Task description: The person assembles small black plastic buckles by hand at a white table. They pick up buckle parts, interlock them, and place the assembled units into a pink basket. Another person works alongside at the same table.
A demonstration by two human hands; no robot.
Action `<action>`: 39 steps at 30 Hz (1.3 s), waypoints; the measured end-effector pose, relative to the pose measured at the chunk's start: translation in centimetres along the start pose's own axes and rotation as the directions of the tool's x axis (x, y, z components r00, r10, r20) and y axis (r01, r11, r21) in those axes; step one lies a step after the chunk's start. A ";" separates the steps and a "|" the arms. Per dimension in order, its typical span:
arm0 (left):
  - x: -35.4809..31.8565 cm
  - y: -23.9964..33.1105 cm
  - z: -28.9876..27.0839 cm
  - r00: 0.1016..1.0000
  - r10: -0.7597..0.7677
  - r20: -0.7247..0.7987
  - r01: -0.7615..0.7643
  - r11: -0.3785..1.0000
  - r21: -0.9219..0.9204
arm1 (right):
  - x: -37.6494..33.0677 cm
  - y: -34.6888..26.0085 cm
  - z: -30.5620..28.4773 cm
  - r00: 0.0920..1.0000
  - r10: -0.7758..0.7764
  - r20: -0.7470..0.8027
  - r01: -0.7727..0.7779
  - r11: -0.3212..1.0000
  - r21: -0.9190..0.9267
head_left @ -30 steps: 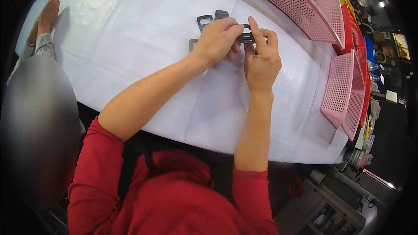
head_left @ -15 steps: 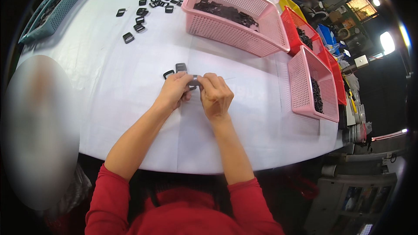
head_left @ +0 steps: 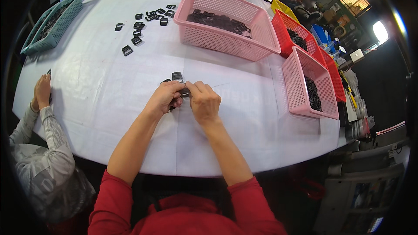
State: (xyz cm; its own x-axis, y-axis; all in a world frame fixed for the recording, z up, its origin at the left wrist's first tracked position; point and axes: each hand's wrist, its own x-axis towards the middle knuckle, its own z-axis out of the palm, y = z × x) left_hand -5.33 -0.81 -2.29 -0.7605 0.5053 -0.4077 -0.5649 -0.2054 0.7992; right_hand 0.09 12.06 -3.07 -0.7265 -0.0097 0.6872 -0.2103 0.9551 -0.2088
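1. Head view, looking down on a big white table [head_left: 109, 104]: the person in red sleeves has both bare hands drawn together just past the near edge, working on a small black plastic buckle [head_left: 184, 92].
2. The largest thing beyond the hands is a pink basket [head_left: 226, 43] with dark parts heaped inside, well apart from the fingers. To the right of the right hand sits a second pink basket [head_left: 300, 100], and behind it a red one [head_left: 283, 21] and a yellow one [head_left: 278, 5].
3. Far off to the left of the left hand stands a teal basket [head_left: 56, 30]; a co-worker's hand [head_left: 42, 91] rests on the table on that side, and other people's hands show at the far end.
4. A scatter of loose black buckles [head_left: 146, 19] lies beyond the left hand, well out of reach without stretching.
5. The left hand [head_left: 165, 98] is curled shut around one end of the buckle, and the right hand [head_left: 204, 102] pinches the other end, fingers tight. I judge the step to be fitting or pressing two buckle pieces together; the joint itself is hidden under the fingers.
6. One more black buckle [head_left: 176, 76] lies just beyond the knuckles, touching nothing I can make out.
7. The next move, I would guess, calls for a firm squeeze and then setting the piece down; nothing stands between the hands and the baskets.
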 end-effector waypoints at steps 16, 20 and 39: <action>2.2 0.8 -3.1 0.605 0.785 -0.135 -0.151 0.279 0.948 | 19.9 11.9 -3.2 0.994 0.080 -0.076 -0.100 0.943 -0.316; 2.7 -0.1 -2.2 0.625 0.779 0.035 -0.154 0.080 0.985 | 21.2 15.1 -0.7 0.991 0.109 0.074 -0.068 0.907 -0.417; 1.7 0.9 -1.9 0.600 0.788 -0.139 -0.603 0.560 0.568 | 5.7 -10.7 -28.9 0.884 -0.292 0.365 -0.314 0.209 0.926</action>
State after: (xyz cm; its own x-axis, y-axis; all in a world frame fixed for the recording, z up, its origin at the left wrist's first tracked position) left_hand -7.73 -1.72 -3.03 -0.9459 0.0246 0.3235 0.3244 0.0561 0.9443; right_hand 17.07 10.39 23.19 -0.8198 -0.3955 0.4141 -0.4219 -0.0718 -0.9038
